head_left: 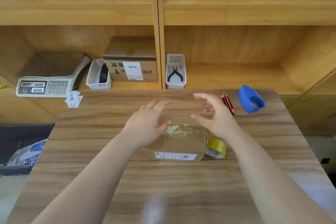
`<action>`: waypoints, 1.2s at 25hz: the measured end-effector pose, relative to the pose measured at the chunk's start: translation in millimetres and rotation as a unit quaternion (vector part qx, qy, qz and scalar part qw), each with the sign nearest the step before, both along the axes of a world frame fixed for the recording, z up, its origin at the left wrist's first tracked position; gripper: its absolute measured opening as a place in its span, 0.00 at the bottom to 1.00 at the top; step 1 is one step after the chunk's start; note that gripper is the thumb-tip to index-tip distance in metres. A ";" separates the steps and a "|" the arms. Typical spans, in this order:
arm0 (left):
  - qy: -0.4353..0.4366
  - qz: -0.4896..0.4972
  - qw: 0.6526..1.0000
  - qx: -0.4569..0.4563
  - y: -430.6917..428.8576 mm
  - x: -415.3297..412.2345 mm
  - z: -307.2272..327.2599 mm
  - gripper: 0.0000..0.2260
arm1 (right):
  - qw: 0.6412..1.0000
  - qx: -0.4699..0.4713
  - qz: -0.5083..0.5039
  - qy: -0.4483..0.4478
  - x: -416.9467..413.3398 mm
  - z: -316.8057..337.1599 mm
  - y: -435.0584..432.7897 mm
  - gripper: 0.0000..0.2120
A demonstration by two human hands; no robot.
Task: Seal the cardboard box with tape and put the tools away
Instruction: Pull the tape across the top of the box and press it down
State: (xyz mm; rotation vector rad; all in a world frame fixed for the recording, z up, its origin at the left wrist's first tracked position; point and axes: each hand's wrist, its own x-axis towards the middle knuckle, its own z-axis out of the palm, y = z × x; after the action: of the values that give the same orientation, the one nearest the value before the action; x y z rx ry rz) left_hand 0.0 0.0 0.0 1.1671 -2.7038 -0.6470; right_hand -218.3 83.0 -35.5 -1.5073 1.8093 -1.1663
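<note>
A small cardboard box with a white label on its near side sits mid-table, with clear tape across its top. My left hand lies flat on the box's left top, fingers spread. My right hand hovers above the box's right side, fingers curled apart, holding nothing. A yellowish tape roll stands against the box's right side. An orange-and-black utility knife and a blue tape dispenser lie at the table's far right.
The wooden table faces shelves. On the lower shelf stand a scale, a white basket, a labelled carton and a white basket with pliers. Paper slips lie at the table's far left corner.
</note>
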 end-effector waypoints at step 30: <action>-0.251 -0.066 0.964 -0.051 27.3 -13.1 -136.6 0.28 | 0.921 0.234 0.096 0.296 -8.4 -93.4 -43.7 0.25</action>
State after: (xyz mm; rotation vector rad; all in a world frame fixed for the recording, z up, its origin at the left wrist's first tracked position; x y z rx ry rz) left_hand -13.1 27.3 -136.6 1.2768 -3.2072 -0.2393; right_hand -226.7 39.3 -128.9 -1.7888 2.0494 -0.1421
